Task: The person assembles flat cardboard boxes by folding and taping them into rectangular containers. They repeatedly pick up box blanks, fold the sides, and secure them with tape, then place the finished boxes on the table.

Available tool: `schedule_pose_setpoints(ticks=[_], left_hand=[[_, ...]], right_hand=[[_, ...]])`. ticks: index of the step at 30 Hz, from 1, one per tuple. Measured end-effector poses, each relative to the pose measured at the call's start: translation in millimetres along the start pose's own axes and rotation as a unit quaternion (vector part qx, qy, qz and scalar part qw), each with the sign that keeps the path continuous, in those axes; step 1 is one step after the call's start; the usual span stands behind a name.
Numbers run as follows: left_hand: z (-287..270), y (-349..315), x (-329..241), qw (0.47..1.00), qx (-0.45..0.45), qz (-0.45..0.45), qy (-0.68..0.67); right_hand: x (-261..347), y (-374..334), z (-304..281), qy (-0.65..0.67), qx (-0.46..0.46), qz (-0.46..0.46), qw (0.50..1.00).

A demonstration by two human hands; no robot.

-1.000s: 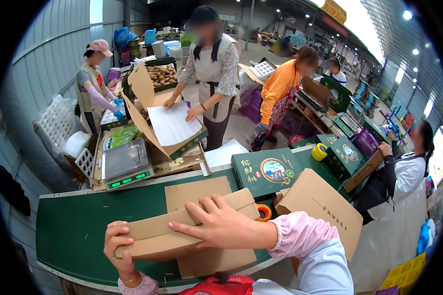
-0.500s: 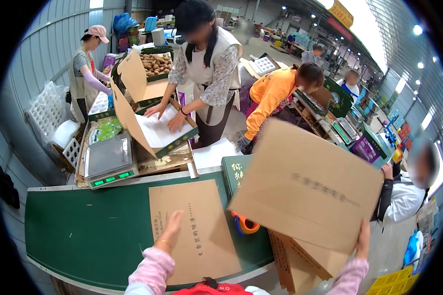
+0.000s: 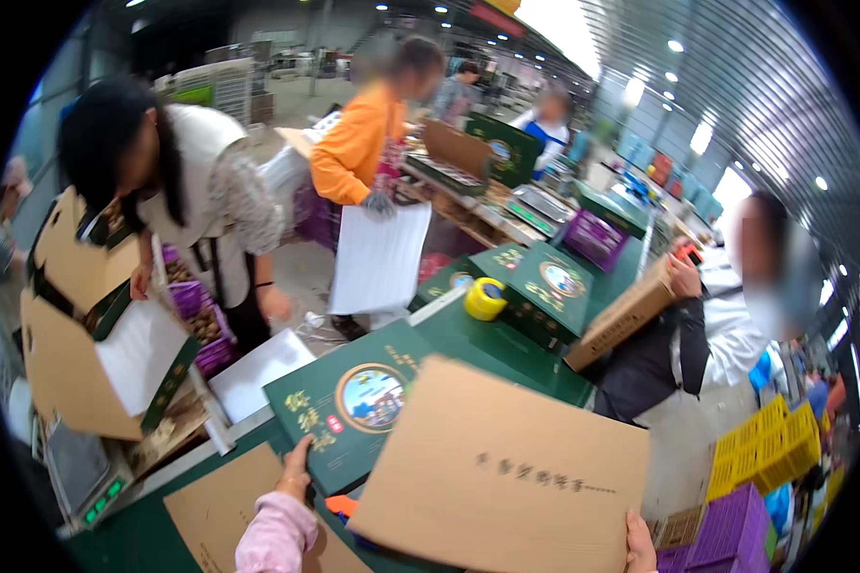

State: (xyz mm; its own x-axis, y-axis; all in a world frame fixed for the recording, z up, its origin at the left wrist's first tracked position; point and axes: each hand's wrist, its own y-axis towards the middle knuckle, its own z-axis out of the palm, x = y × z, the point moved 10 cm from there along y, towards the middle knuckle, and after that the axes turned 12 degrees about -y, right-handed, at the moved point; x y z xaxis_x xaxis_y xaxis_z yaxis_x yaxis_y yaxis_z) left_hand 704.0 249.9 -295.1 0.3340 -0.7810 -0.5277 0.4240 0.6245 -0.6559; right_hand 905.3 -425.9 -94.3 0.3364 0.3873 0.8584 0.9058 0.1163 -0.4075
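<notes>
My left hand [image 3: 297, 470] is at the near left edge of a flat green printed carton [image 3: 330, 425] lying on the green worktop, its fingers closed against the edge. My right hand [image 3: 639, 546] grips the lower right edge of a brown cardboard panel [image 3: 506, 468], which is tilted and overlaps the green carton's right part. What lies under the panel is hidden. Beside my left forearm another flat cardboard sheet [image 3: 215, 506] rests on the worktop. A small orange and blue object [image 3: 342, 504] shows partly between the carton and the panel.
A yellow tape roll [image 3: 485, 300] and green cartons [image 3: 548, 286] sit farther along the worktop. At right, a co-worker holds a cardboard box [image 3: 626, 310]. Purple crates [image 3: 731, 530] and yellow crates [image 3: 764, 444] stand at lower right. A scale [image 3: 81, 477] is at left.
The view has swung to the right. My left hand has moved from above the cardboard sheet to the green carton. My right hand still holds the panel. The orange-clad co-worker now holds up a white sheet.
</notes>
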Motion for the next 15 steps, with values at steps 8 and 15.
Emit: schedule_pose_setpoints(ticks=[8, 15], left_hand=[[6.1, 15.1, 12.6, 0.982, 0.009, -0.178, -0.066], [7.3, 25.2, -5.6, 0.988, 0.085, -0.077, 0.104]], right_hand=[[10.8, -10.2, 14.5, 0.025, -0.035, 0.025, 0.999], [13.8, -15.5, 18.5, 0.049, -0.03, 0.026, 0.998]])
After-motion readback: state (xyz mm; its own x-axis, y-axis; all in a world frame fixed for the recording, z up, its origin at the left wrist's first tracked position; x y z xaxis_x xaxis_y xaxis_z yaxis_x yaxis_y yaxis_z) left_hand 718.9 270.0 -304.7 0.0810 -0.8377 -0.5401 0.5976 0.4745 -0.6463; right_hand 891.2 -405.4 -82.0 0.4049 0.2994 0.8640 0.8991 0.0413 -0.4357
